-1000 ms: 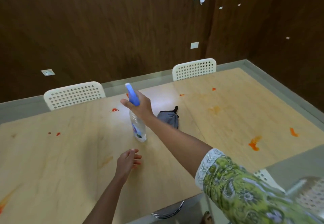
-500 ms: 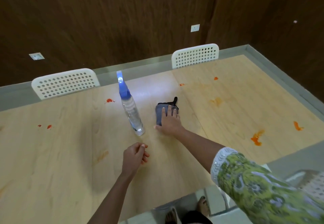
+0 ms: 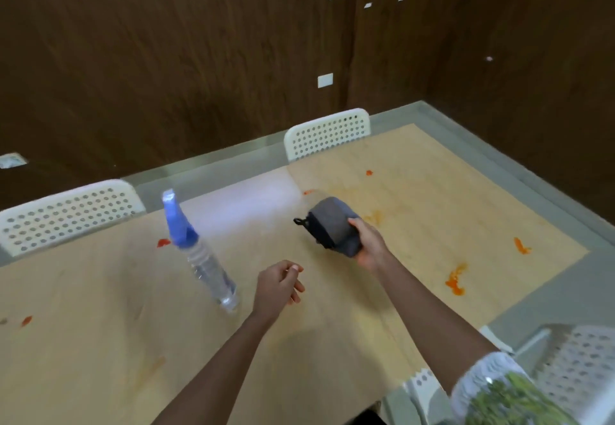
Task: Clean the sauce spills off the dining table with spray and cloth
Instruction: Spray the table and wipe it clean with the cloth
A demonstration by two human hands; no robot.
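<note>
My right hand (image 3: 367,244) grips a folded grey cloth (image 3: 334,224) with a black loop, lifted above the middle of the wooden table (image 3: 100,358). A clear spray bottle (image 3: 206,268) with a blue nozzle stands on the table left of centre, with nothing touching it. My left hand (image 3: 278,286) hovers just right of the bottle's base, fingers loosely curled and holding nothing. Orange-red sauce spills lie on the table: a large one (image 3: 456,279) at the right, one (image 3: 520,246) further right, a smear (image 3: 372,216) behind the cloth, a drop (image 3: 163,242) left of the bottle.
Two white perforated chairs (image 3: 327,133) (image 3: 66,214) stand along the table's far side against a dark wood wall. A third white chair (image 3: 575,368) is at the near right corner. More small sauce spots (image 3: 26,319) mark the left part of the table.
My right hand let go of the spray bottle, moved right onto the grey cloth, and has now lifted it off the table. My left hand stayed near the bottle's base.
</note>
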